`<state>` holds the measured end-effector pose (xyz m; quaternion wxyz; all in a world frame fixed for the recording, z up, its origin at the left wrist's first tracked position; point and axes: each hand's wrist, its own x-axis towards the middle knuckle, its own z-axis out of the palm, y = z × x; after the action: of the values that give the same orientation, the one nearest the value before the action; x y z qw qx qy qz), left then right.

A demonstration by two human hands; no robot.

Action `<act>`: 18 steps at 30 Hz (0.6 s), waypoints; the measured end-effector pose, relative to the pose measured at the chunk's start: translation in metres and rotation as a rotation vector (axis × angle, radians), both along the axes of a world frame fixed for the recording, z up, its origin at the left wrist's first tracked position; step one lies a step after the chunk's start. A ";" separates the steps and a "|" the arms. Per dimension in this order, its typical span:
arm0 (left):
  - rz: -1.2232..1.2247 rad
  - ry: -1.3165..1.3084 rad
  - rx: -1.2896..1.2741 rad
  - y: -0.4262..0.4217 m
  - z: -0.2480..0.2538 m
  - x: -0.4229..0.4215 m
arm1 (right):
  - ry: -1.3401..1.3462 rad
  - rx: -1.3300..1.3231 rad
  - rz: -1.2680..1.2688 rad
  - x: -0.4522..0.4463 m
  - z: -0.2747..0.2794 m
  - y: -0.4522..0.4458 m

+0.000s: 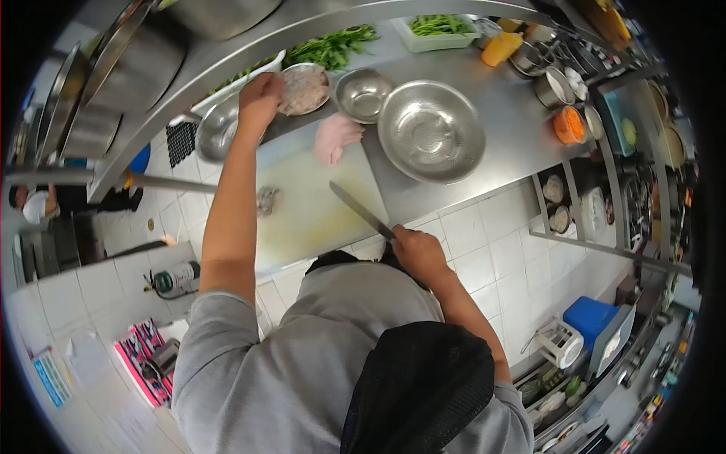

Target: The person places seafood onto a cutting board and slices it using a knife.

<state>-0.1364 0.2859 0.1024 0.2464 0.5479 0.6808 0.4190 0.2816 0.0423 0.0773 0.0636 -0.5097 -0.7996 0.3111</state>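
My right hand (420, 253) grips the handle of a long kitchen knife (361, 210), its blade slanting over the near right part of a white cutting board (318, 216). My left hand (261, 97) is raised at the far left, beside a metal bowl of pale chopped meat (305, 91). Its fingers are curled together; what they hold, if anything, is hidden. A piece of pale pink raw meat (336, 138) lies at the board's far right corner. Small greyish scraps (267, 200) rest on the left of the board, under my left forearm.
A large steel bowl (431, 132) and a smaller one (363, 96) stand right of the board. Another steel bowl (219, 132) sits left. Leafy greens (333, 47) and a yellow bottle (501, 48) are behind. A metal shelf (227, 59) overhangs the far left. Another person (38, 204) is at far left.
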 end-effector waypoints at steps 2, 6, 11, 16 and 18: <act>-0.049 0.037 0.032 -0.038 0.000 -0.018 | -0.043 -0.006 0.064 0.004 -0.007 0.006; -0.440 0.369 -0.339 -0.131 0.013 -0.038 | -0.127 -0.076 0.097 0.000 -0.004 0.023; -0.207 0.668 -0.295 -0.225 -0.045 -0.024 | -0.074 -0.010 0.197 -0.003 -0.019 0.039; 0.001 0.782 -0.130 -0.241 -0.077 0.002 | -0.129 -0.018 0.266 -0.020 -0.024 0.052; -0.008 0.700 -0.124 -0.241 -0.068 0.016 | -0.132 -0.014 0.216 -0.029 -0.013 0.051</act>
<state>-0.1205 0.0452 0.0347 0.0325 0.6449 0.7461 0.1625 0.2528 0.0931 0.0648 -0.0266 -0.4404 -0.8501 0.2876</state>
